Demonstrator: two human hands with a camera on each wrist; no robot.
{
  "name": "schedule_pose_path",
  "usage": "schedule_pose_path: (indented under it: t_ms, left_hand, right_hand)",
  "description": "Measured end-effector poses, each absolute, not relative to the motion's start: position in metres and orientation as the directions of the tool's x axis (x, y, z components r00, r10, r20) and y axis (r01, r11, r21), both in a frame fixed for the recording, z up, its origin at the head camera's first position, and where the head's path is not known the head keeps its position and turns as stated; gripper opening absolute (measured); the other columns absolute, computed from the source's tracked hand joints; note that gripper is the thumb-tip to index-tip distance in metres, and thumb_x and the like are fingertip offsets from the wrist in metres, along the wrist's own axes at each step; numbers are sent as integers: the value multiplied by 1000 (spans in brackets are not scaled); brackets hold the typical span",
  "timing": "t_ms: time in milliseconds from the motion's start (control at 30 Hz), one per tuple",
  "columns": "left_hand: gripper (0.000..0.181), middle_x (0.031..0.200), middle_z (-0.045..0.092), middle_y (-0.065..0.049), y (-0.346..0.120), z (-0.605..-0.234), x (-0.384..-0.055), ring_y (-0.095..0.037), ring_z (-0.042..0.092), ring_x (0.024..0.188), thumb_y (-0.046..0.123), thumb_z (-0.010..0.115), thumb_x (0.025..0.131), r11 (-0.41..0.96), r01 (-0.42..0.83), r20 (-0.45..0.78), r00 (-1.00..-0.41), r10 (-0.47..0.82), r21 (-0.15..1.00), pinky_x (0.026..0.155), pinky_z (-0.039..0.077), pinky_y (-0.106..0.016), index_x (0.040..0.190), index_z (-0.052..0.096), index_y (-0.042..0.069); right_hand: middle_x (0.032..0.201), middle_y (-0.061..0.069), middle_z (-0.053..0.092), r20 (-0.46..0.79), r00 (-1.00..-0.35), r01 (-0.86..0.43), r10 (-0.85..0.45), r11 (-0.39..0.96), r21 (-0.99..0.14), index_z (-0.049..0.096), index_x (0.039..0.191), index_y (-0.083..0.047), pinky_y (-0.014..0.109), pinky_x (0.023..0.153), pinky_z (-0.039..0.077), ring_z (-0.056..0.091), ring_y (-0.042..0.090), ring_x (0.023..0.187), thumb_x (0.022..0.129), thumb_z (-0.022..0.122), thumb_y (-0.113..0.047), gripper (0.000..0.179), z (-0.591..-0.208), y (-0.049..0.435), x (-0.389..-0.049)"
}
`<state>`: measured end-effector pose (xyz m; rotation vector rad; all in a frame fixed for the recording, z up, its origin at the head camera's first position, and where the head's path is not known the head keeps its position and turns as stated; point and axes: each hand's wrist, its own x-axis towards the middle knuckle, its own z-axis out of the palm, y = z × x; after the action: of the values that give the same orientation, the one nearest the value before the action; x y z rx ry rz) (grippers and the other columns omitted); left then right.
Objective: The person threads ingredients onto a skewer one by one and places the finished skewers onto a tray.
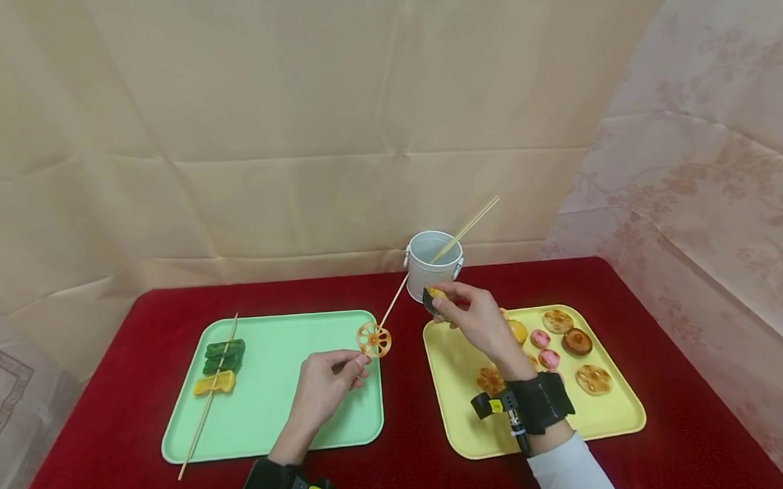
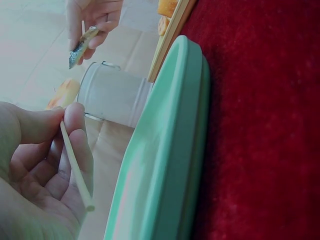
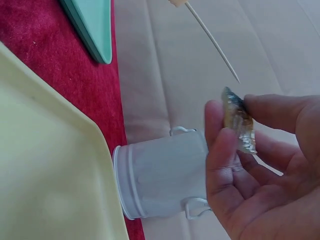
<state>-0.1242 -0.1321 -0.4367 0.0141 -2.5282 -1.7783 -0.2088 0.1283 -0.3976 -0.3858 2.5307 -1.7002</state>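
Observation:
My left hand [image 1: 324, 387] pinches a thin wooden skewer [image 2: 76, 172] near its lower end, above the right side of the green tray [image 1: 279, 384]. A round lotus root slice [image 1: 373, 340] with holes is threaded on it just beyond the fingertips, and the bare pointed end reaches up to the right. Between thumb and fingers, my right hand [image 1: 478, 319] holds a small glossy food piece [image 3: 239, 122] with a dark edge and a yellow-brown face. In the right wrist view this piece is close to the skewer's tip, with a gap between them.
A white bucket [image 1: 426, 279] with thin sticks [image 1: 469, 226] stands behind the hands. The yellow tray [image 1: 459, 438] at right bears lotus slices, a mushroom [image 1: 576, 342] and pink pieces. On the green tray's left lies a loaded skewer [image 1: 205, 417] with green and yellow pieces.

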Motion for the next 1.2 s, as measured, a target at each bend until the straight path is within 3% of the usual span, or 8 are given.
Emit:
schedule_pose_path:
  t_ms: [233, 333, 500, 600, 967, 1200]
  left_hand:
    - [7, 74, 74, -4, -134, -436, -124, -13, 69, 64, 6, 75, 94, 364, 24, 34, -999, -22, 931, 62, 55, -23, 95, 81, 3]
    - [9, 76, 74, -5, -137, -436, -124, -15, 70, 66, 8, 75, 95, 366, 27, 26, -1000, 7, 930, 63, 55, -24, 96, 81, 2]
    - [11, 78, 75, -9, -142, -437, -125, -19, 71, 67, 9, 75, 95, 367, 24, 6, -999, 49, 930, 64, 56, -24, 98, 80, 0]
    - [12, 78, 75, -10, -144, -437, -125, -19, 71, 67, 10, 75, 96, 369, 33, 6, -997, 73, 929, 64, 55, -25, 98, 80, -1]
    - [15, 80, 75, -10, -145, -435, -125, -20, 72, 69, 11, 74, 96, 350, 25, -28, -989, 146, 936, 65, 56, -27, 102, 80, -2]
    - [15, 81, 76, -9, -144, -435, -124, -18, 70, 69, 11, 74, 96, 365, 49, -22, -982, 187, 930, 62, 52, -25, 102, 80, 0]
  right_hand:
    - [123, 19, 67, 60, -959, -163, -278, 360, -919, 62, 139, -3, 47, 85, 56, 69, 38, 98, 101, 63, -12, 39, -398, 131, -211]
    - [121, 19, 68, 52, -968, -133, -244, 328, -935, 62, 140, -3, 47, 89, 57, 69, 38, 99, 101, 64, -13, 40, -399, 132, -210]
    - [122, 20, 69, 29, -988, -62, -149, 227, -972, 61, 140, -2, 31, 89, 58, 68, 43, 106, 102, 67, -18, 41, -398, 132, -209]
    - [125, 21, 69, 18, -994, -38, -108, 188, -981, 61, 140, -1, 29, 89, 58, 67, 44, 109, 102, 67, -20, 42, -398, 133, -211]
    - [134, 21, 64, -49, -998, 48, -37, 41, -998, 62, 138, 2, 23, 85, 56, 70, 22, 102, 103, 66, -20, 41, -400, 133, -215]
    - [128, 17, 62, -109, -993, 114, -51, -105, -988, 59, 140, 6, 23, 86, 54, 67, 12, 94, 105, 63, -15, 41, -401, 133, -216]
